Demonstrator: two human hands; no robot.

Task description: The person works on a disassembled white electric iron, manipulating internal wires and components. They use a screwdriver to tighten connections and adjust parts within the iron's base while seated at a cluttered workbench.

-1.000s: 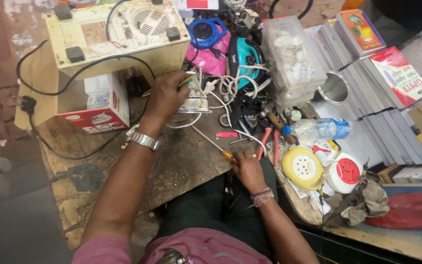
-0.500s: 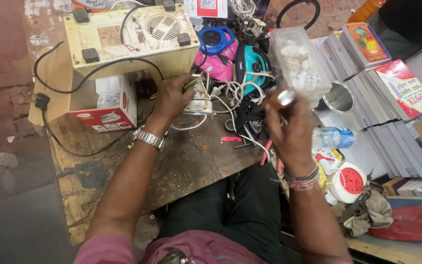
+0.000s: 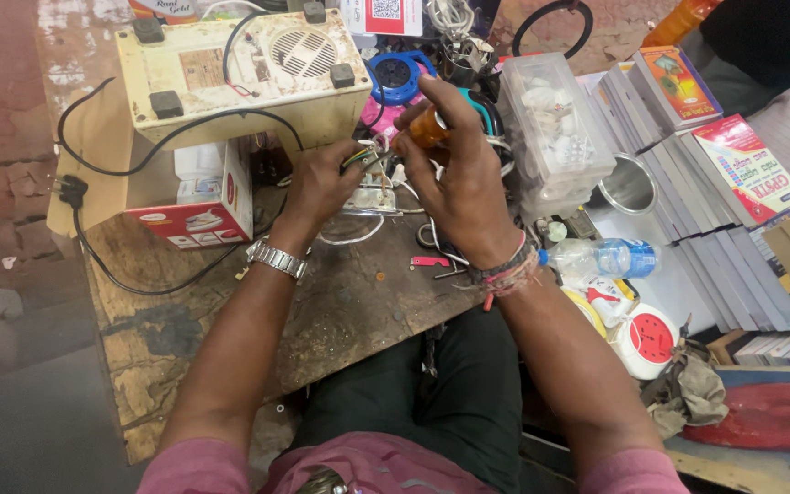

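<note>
Orange screwdriver handle (image 3: 429,128), cream box (image 3: 230,73)

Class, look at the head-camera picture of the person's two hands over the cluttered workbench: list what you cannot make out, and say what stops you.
1. Tip of the orange-handled tool: head view, hidden behind the right hand.
2. Ends of the wires: too small, pinched in the left hand.
3. Metal part beneath both hands: mostly covered by them.
4. Red disc: cut off by the right edge.

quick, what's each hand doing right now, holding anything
Left hand: closed, pinching a bundle of thin wires above a small metal part.
Right hand: closed around an orange-handled tool; its tip is hidden.
</note>
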